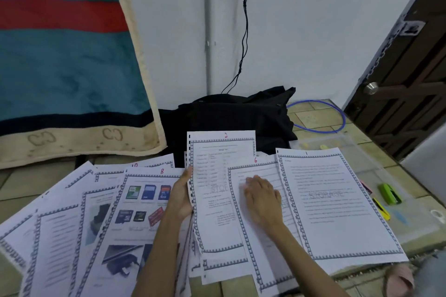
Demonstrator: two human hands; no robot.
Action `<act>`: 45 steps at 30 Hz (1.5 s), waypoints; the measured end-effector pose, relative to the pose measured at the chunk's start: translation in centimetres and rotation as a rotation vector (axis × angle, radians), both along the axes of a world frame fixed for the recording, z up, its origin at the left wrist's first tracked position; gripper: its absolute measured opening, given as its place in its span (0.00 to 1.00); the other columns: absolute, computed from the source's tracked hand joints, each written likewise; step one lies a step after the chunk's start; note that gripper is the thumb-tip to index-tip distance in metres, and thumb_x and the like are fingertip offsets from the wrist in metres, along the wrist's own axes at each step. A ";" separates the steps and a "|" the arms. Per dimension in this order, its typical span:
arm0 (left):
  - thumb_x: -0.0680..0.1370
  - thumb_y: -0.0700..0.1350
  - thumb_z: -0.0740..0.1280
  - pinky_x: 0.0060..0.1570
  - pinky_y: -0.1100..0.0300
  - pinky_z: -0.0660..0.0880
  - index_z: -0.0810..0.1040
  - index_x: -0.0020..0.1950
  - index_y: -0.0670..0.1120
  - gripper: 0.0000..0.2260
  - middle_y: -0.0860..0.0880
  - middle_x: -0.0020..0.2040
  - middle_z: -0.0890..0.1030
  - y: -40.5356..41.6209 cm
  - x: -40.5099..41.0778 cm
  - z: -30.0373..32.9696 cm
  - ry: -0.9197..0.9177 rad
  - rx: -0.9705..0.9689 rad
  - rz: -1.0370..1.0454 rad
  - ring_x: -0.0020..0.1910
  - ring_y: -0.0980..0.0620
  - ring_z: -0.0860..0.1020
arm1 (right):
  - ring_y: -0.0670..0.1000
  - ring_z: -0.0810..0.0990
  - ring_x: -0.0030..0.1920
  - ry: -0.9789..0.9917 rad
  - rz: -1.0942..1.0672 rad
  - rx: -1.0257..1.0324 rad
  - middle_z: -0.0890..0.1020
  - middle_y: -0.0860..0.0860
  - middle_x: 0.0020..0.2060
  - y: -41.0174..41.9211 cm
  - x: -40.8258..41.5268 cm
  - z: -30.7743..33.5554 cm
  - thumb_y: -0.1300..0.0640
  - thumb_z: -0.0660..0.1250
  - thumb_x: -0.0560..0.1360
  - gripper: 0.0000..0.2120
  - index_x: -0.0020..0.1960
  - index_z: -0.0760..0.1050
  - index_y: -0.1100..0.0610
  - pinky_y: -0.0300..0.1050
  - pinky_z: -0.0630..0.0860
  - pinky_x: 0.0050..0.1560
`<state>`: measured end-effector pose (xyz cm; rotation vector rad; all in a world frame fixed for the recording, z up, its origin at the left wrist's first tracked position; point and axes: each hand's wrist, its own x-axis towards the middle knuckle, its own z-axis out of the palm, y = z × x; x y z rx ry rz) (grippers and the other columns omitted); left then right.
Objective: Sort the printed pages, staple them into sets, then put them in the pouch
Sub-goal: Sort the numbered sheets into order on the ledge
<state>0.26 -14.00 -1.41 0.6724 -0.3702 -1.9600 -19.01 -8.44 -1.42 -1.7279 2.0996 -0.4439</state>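
Printed pages with grey patterned borders and red handwritten numbers lie fanned over the tiled floor. My left hand (181, 196) grips the left edge of the page marked 2 (217, 190), which is lifted above the others. My right hand (261, 199) rests flat, fingers spread, on the page marked 6 (255, 243). The page marked 1 (337, 205) lies to the right, partly over a clear plastic pouch (362, 147). The page marked 8 (142, 210), with memory card pictures, lies left of my left arm. A green stapler (389, 193) sits on the pouch at the right.
A black bag (231, 118) sits behind the pages by the wall. A teal and red blanket (67, 60) hangs at the left. A blue tube loop (321, 116) and a dark wooden door (410, 84) are at the right. A yellow cutter (382, 210) lies near the stapler.
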 end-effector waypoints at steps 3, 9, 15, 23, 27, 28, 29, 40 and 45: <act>0.58 0.46 0.82 0.46 0.47 0.80 0.80 0.58 0.41 0.30 0.40 0.56 0.81 0.0 0.2 -0.1 0.074 -0.019 -0.007 0.52 0.42 0.81 | 0.54 0.65 0.68 -0.045 -0.047 -0.032 0.67 0.52 0.68 -2.4 -1.0 1.3 0.47 0.58 0.78 0.21 0.69 0.65 0.52 0.51 0.67 0.65; 0.60 0.50 0.79 0.50 0.45 0.79 0.82 0.56 0.44 0.25 0.42 0.56 0.82 0.1 0.3 -0.3 0.132 -0.047 0.006 0.53 0.43 0.81 | 0.57 0.60 0.70 -0.095 -0.058 0.091 0.64 0.56 0.70 -4.0 -3.1 1.0 0.44 0.67 0.74 0.34 0.74 0.58 0.53 0.52 0.63 0.67; 0.66 0.52 0.75 0.55 0.45 0.77 0.80 0.60 0.45 0.24 0.42 0.59 0.80 -0.3 0.1 1.3 0.003 -0.067 0.065 0.56 0.42 0.80 | 0.54 0.58 0.71 0.174 0.032 -0.033 0.60 0.48 0.74 -1.5 -2.1 -1.1 0.36 0.38 0.73 0.35 0.75 0.58 0.48 0.54 0.56 0.68; 0.76 0.36 0.66 0.57 0.57 0.72 0.66 0.70 0.44 0.24 0.45 0.62 0.76 1.5 -1.8 2.9 -1.028 -0.184 0.029 0.55 0.50 0.75 | 0.51 0.50 0.77 0.183 0.056 -0.043 0.55 0.50 0.77 -1.8 -2.2 -1.6 0.40 0.36 0.73 0.34 0.76 0.55 0.49 0.54 0.45 0.74; 0.74 0.36 0.69 0.54 0.59 0.72 0.73 0.65 0.38 0.19 0.40 0.62 0.77 2.8 -1.3 2.9 -1.065 -0.117 0.122 0.53 0.49 0.76 | 0.52 0.46 0.77 0.172 0.088 -0.022 0.52 0.52 0.77 -2.2 -2.3 -1.6 0.45 0.42 0.80 0.26 0.77 0.52 0.50 0.53 0.42 0.75; 0.75 0.37 0.69 0.54 0.59 0.73 0.74 0.64 0.38 0.18 0.40 0.61 0.78 3.0 -1.2 3.4 -1.047 -0.126 0.127 0.53 0.50 0.77 | 0.52 0.46 0.77 0.172 0.100 -0.017 0.51 0.52 0.77 -2.2 -2.2 -1.8 0.47 0.44 0.81 0.25 0.77 0.52 0.50 0.53 0.41 0.75; 0.75 0.38 0.68 0.54 0.59 0.73 0.74 0.64 0.37 0.17 0.41 0.61 0.78 3.1 -1.2 3.8 -1.036 -0.133 0.120 0.53 0.50 0.77 | 0.52 0.45 0.77 0.181 0.111 -0.018 0.51 0.52 0.77 -2.2 -2.2 -1.9 0.48 0.45 0.81 0.24 0.77 0.52 0.50 0.53 0.40 0.75; 0.78 0.44 0.64 0.54 0.58 0.71 0.76 0.64 0.46 0.14 0.51 0.57 0.79 5.8 1.0 15.9 -1.526 -0.452 0.423 0.55 0.50 0.77 | 0.53 0.48 0.77 0.152 0.156 -0.033 0.54 0.52 0.77 -1.9 -1.6 -2.1 0.47 0.38 0.77 0.29 0.76 0.54 0.51 0.51 0.41 0.75; 0.71 0.51 0.72 0.61 0.45 0.71 0.78 0.59 0.55 0.17 0.49 0.59 0.80 5.7 8.1 18.7 -1.450 -0.490 0.347 0.57 0.45 0.78 | 0.58 0.57 0.75 -0.150 0.139 -0.037 0.62 0.59 0.73 -2.3 -1.9 -0.6 0.57 0.49 0.82 0.20 0.72 0.63 0.60 0.49 0.51 0.74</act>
